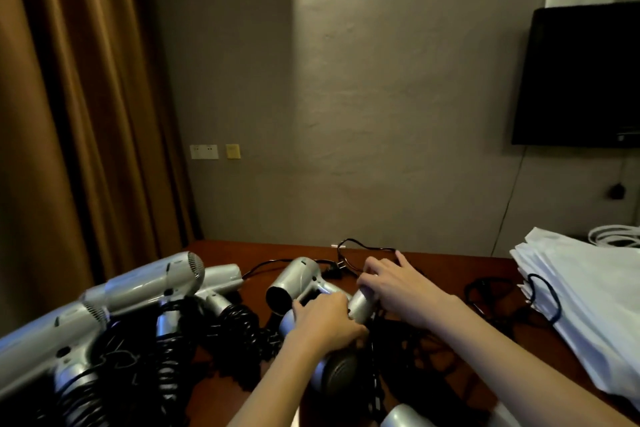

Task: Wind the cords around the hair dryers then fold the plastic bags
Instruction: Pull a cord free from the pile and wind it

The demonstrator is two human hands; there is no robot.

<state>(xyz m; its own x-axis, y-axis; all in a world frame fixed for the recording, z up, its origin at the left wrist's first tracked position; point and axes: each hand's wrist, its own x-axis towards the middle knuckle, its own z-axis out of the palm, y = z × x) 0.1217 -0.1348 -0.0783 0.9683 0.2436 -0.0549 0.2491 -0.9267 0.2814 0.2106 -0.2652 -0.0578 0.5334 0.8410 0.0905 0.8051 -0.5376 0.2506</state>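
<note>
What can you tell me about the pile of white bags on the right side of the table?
The white plastic bags lie in a flat, layered stack on the right side of the dark wooden table, running out of view at the right edge. They look thin, smooth and slightly glossy, with the edges of several layers showing at the stack's left side. A dark loop, apparently a handle, lies over the stack's near left edge. Neither hand touches them, and they look not yet folded.

Before me, satin silver plastic hair dryers (298, 282) lie on the glossy reddish-brown wooden surface (446, 265); right of them, matt white plastic bags (588, 291).
</note>
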